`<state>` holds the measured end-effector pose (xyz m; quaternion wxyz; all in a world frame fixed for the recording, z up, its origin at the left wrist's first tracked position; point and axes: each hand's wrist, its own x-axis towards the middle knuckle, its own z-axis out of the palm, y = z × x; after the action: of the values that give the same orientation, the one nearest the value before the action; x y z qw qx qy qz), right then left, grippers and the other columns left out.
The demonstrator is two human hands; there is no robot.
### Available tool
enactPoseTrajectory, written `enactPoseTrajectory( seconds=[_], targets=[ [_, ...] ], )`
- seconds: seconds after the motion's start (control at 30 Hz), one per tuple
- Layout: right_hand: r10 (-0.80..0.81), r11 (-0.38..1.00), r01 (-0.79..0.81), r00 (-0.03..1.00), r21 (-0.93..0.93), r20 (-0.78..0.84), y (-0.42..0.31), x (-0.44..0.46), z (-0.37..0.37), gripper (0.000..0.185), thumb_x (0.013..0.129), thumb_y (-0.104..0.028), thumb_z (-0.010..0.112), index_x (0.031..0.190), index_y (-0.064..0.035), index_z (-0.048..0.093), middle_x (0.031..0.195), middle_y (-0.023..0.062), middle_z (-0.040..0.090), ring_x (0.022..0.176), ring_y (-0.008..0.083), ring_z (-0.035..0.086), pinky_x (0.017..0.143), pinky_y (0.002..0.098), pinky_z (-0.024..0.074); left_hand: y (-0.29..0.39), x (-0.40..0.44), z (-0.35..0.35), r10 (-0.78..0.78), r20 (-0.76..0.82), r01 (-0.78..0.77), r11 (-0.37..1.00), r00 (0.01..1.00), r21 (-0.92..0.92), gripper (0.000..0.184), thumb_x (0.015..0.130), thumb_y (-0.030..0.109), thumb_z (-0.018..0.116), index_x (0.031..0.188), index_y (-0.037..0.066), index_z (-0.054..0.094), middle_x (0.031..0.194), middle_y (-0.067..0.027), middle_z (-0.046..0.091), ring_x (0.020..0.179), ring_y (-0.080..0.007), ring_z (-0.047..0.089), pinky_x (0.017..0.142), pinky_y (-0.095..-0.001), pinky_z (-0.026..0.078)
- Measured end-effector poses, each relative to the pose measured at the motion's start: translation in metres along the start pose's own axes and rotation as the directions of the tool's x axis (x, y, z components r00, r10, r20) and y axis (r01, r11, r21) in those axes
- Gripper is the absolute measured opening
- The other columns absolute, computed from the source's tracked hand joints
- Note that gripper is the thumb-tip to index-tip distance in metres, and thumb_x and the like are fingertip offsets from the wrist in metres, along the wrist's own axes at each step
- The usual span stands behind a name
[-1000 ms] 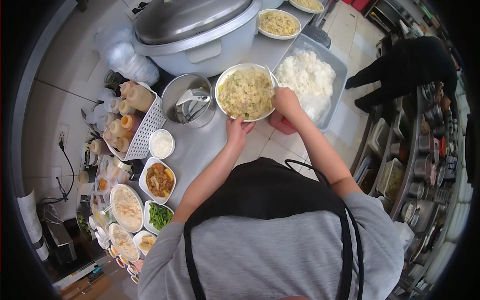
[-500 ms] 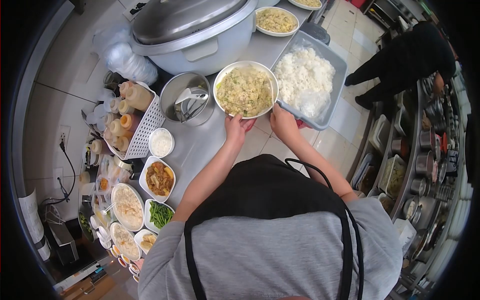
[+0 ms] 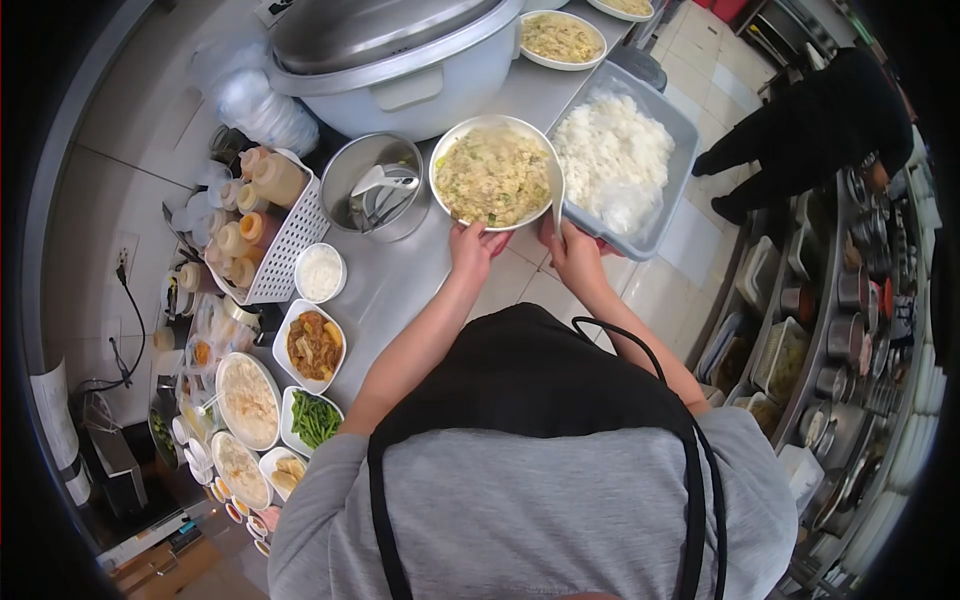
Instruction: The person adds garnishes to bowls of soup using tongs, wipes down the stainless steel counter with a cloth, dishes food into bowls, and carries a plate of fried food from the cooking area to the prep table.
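Observation:
A round white plate of fried rice (image 3: 492, 172) is at the counter's edge. My left hand (image 3: 475, 248) grips its near rim, thumb on top and fingers underneath. My right hand (image 3: 578, 252) is closed on the handle of a light-coloured spoon (image 3: 557, 200), which stands along the plate's right rim. Right of the plate sits a grey bin (image 3: 683, 160) holding white rice (image 3: 615, 155) and a clear plastic bag. To the left, a steel pot (image 3: 335, 190) contains a white ladle and other utensils.
A large lidded rice cooker (image 3: 410, 90) stands behind. Sauce bottles fill a white basket (image 3: 290, 250) at left, above bowls of meat stew (image 3: 315, 345) and greens (image 3: 315, 418). Another plate of fried rice (image 3: 562, 38) is farther back. A person in black (image 3: 820, 130) bends at right shelves.
My right hand has come down from the plate's right side to below its lower right, and the spoon now stands upright along the rim. The person in black has shifted slightly.

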<state>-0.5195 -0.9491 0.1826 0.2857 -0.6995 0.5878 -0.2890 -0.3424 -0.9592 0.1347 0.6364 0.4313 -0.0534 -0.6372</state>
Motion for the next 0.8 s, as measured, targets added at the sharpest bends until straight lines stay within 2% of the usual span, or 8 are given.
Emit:
enactPoseTrajectory(
  seconds=[0.17,0.3,0.43,0.5,0.53,0.63,0.7,0.8],
  targets=[
    [0.042,0.998,-0.039,0.998,0.057,-0.054,0.003,-0.002,-0.005,0.029,0.076,-0.006,0.05,0.103,0.0052,0.05,0.071,0.0259,0.057,0.068,0.038,0.058,0.06,0.0438,0.0449,0.001,-0.004,0.0,0.0,0.021,0.0,1.0,1.0,-0.016,0.038,0.078,-0.003,0.041,0.115,0.001,0.033,0.114,-0.0153,0.046,0.102,-0.0324,0.051,0.085,-0.0476,0.046],
    [0.065,0.982,-0.094,0.982,0.167,0.175,-0.011,-0.002,-0.006,0.028,0.077,-0.007,0.05,0.104,0.0026,0.051,0.067,0.0225,0.056,0.063,0.034,0.059,0.057,0.0401,0.045,0.002,-0.007,0.001,0.002,-0.032,-0.003,0.999,0.999,-0.043,0.039,0.077,-0.004,0.042,0.116,0.0,0.034,0.114,-0.0164,0.047,0.103,-0.0318,0.051,0.086,-0.0449,0.046],
    [-0.088,0.98,0.077,0.994,0.181,0.057,-0.054,0.025,-0.024,0.03,0.078,-0.007,0.051,0.108,0.0,0.052,0.075,0.0224,0.057,0.07,0.0325,0.06,0.059,0.039,0.0454,-0.061,0.067,-0.06,0.147,0.191,-0.162,0.985,0.971,0.065,0.04,0.083,0.002,0.045,0.12,0.002,0.031,0.112,-0.0171,0.049,0.097,-0.0311,0.055,0.081,-0.0402,0.049],
    [-0.528,0.845,0.53,0.848,-0.071,0.055,-0.067,0.055,-0.02,0.036,0.081,-0.012,0.052,0.116,-0.0031,0.048,0.074,0.0195,0.06,0.061,0.0326,0.06,0.055,0.0363,0.0468,-0.057,0.077,-0.073,0.251,0.329,-0.31,0.94,0.91,0.142,0.039,0.084,0.004,0.046,0.12,0.003,0.032,0.11,-0.0155,0.051,0.096,-0.0289,0.056,0.081,-0.0381,0.049],
    [-0.57,0.813,0.575,0.818,-0.091,0.076,-0.085,0.065,-0.018,0.034,0.08,-0.015,0.052,0.113,-0.0049,0.052,0.077,0.0203,0.06,0.066,0.036,0.058,0.058,0.0396,0.0471,-0.03,0.047,-0.055,0.147,0.309,-0.237,0.931,0.94,0.278,0.037,0.085,0.006,0.047,0.12,0.004,0.034,0.108,-0.0141,0.053,0.096,-0.0271,0.056,0.082,-0.0362,0.048],
    [-0.52,0.679,0.634,0.771,-0.369,0.368,-0.135,0.096,0.003,0.031,0.08,-0.019,0.053,0.108,-0.0056,0.054,0.073,0.0174,0.061,0.067,0.0347,0.06,0.06,0.0403,0.0477,-0.01,-0.003,-0.042,0.408,0.388,-0.554,0.716,0.826,0.425,0.036,0.085,0.01,0.049,0.118,0.004,0.039,0.103,-0.0109,0.056,0.094,-0.0232,0.057,0.082,-0.0322,0.047],
    [-0.635,0.387,0.756,0.633,-0.527,0.443,-0.145,0.125,0.04,0.019,0.079,-0.019,0.053,0.092,-0.0051,0.055,0.07,0.0134,0.061,0.062,0.028,0.061,0.052,0.0366,0.0496,0.016,-0.035,-0.032,0.015,0.097,-0.005,0.995,0.995,-0.104,0.038,0.084,0.01,0.051,0.119,0.003,0.039,0.103,-0.0099,0.056,0.093,-0.022,0.057,0.083,-0.0314,0.046],
    [-0.595,0.386,0.803,0.593,-0.455,0.543,-0.183,0.154,0.081,0.024,0.079,-0.02,0.055,0.098,-0.0057,0.055,0.083,0.0146,0.06,0.074,0.0292,0.061,0.062,0.0392,0.0495,0.021,-0.054,-0.044,0.097,0.02,-0.094,0.99,0.995,-0.104,0.046,0.084,0.014,0.052,0.123,-0.004,0.034,0.106,-0.0186,0.053,0.092,-0.0264,0.058,0.081,-0.0356,0.047]
  ],
)
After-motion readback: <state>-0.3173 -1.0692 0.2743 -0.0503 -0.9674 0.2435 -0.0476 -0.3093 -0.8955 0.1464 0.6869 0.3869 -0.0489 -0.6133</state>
